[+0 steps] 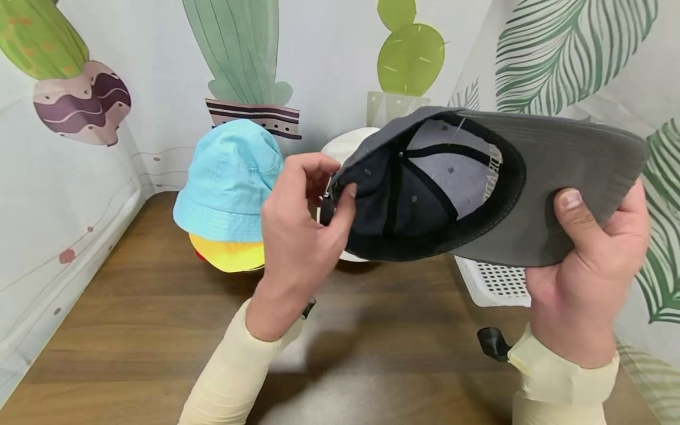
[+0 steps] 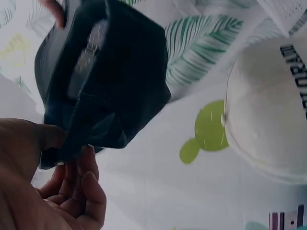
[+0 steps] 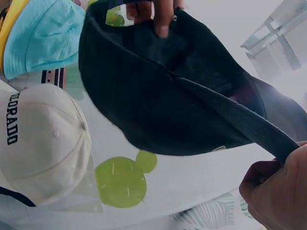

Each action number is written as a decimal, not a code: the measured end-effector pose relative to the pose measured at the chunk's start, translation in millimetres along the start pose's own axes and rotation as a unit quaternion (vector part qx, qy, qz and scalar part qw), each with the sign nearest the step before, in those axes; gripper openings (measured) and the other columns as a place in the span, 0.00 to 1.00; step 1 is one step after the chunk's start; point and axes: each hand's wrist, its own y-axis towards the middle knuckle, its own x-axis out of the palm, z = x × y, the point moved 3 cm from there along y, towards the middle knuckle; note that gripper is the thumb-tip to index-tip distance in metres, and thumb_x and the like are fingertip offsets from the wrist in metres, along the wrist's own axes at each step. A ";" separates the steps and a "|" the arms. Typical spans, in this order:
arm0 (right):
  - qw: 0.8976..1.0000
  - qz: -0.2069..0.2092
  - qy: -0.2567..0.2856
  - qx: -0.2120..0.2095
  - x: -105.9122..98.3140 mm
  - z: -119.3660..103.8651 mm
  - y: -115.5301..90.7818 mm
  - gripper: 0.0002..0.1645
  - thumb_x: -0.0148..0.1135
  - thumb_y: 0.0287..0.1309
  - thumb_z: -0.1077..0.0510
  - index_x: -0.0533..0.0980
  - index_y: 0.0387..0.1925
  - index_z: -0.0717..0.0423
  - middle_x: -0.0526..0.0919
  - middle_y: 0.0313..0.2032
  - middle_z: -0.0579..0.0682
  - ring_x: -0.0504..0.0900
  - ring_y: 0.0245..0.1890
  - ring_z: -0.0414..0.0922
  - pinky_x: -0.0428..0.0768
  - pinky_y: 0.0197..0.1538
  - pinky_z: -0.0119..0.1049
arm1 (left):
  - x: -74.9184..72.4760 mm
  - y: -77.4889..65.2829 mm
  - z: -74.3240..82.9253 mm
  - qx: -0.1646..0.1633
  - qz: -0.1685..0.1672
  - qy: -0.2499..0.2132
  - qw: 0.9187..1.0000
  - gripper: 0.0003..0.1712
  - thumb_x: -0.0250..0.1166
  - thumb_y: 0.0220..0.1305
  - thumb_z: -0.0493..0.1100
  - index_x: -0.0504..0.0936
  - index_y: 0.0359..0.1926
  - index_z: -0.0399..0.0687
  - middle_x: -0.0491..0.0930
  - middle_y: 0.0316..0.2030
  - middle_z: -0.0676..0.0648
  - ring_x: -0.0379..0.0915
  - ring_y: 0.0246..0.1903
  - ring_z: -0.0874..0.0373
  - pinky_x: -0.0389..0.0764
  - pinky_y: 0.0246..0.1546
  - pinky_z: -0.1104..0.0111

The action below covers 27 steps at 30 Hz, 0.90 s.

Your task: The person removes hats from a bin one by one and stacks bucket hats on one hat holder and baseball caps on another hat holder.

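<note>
A dark grey baseball cap is held up over the table, its hollow inside turned toward me and its brim pointing right. My left hand pinches the back edge by the strap between thumb and fingers. With the thumb on the brim's underside and fingers behind it, my right hand grips the brim. Light embroidered letters show through the opening at the front panel. In the left wrist view the cap hangs from the pinching fingers; the right wrist view shows its dark outer side.
A light blue bucket hat sits on a yellow hat at the back left. A white cap with dark lettering stands behind the held cap. A white perforated basket is at the right on the wooden table.
</note>
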 end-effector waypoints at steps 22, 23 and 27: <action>0.999 0.015 -0.023 -0.020 -1.0 -6.5 1.6 0.20 0.47 0.54 0.89 0.68 0.50 0.86 0.80 0.38 0.72 0.84 0.35 0.61 0.88 0.37 0.47 | -20.4 13.7 -23.1 -0.010 -0.049 0.017 0.999 0.11 0.71 0.62 0.34 0.80 0.43 0.37 0.80 0.40 0.43 0.79 0.36 0.58 0.76 0.35 0.67; 0.999 0.020 -0.021 -0.023 -0.7 -7.0 1.4 0.21 0.48 0.53 0.89 0.68 0.50 0.86 0.80 0.38 0.72 0.84 0.34 0.61 0.88 0.37 0.47 | -18.8 13.2 -21.7 -0.003 -0.062 0.014 0.998 0.12 0.72 0.61 0.34 0.80 0.45 0.37 0.80 0.41 0.43 0.78 0.38 0.58 0.75 0.36 0.67; 0.999 0.034 -0.021 -0.027 -1.1 -10.9 0.0 0.23 0.49 0.51 0.89 0.68 0.52 0.86 0.81 0.38 0.73 0.85 0.33 0.61 0.88 0.36 0.48 | -11.9 10.6 -15.2 0.018 -0.091 -0.003 0.996 0.15 0.74 0.61 0.36 0.79 0.47 0.39 0.78 0.40 0.46 0.75 0.40 0.58 0.73 0.35 0.68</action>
